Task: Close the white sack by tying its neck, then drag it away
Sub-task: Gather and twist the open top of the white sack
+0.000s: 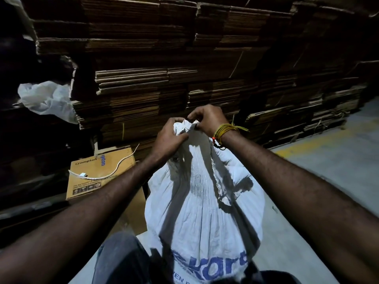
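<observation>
A full white woven sack (201, 214) with blue lettering stands upright on the floor between my knees. Its neck (185, 127) is gathered into a bunch at the top. My left hand (169, 138) is clenched around the left side of that bunch. My right hand (208, 117), with yellow thread around the wrist, pinches the fabric at the top from the right. A frayed white cord (217, 181) hangs loose down the sack's right shoulder.
A high wall of stacked flattened cardboard (184, 68) rises right behind the sack. A brown Crompton box (98, 173) with a white cable on it lies to the left. A crumpled plastic bag (47, 99) hangs at far left. Grey floor with a yellow line (320, 144) opens to the right.
</observation>
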The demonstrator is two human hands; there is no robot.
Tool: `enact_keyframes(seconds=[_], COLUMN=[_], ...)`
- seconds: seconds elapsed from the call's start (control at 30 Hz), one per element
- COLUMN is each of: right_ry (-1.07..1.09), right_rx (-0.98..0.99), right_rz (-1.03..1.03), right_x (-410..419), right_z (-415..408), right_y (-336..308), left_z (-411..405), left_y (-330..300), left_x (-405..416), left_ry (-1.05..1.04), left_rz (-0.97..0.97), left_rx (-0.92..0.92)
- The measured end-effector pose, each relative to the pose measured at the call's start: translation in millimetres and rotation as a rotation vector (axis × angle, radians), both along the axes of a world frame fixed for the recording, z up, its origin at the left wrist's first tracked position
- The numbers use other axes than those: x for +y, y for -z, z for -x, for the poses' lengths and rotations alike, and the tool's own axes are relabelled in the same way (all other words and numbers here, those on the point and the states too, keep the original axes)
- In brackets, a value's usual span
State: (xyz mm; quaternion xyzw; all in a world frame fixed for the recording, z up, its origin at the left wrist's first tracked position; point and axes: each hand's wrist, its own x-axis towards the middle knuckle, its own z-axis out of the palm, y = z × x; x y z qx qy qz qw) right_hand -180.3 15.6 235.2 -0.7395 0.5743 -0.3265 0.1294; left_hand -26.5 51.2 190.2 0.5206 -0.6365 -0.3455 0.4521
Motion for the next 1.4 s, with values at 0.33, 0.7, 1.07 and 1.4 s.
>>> enact_keyframes(seconds=[0.33,0.7,1.07,1.4], right_ry=[-0.056,0.057,0.050,0.096], right_rx=[-0.057,-0.029,0.243,0.301], right_rz=[0.028,-0.236,-0.189,-0.057], right_x=[6,15,24,-4], right_z=[-4,0,12,30], right_y=[5,55,65,28], left_z=[1,-4,-5,-9], left_y=[-13,-2,9,6], left_x=[-19,-8,-12,-6], left_ry=[-0.222,-0.158,-0.188,-0.061], left_rz=[-0.072,0.086,0.012,0.014], left_rx=[-0.327,-0.044,0.169,0.234])
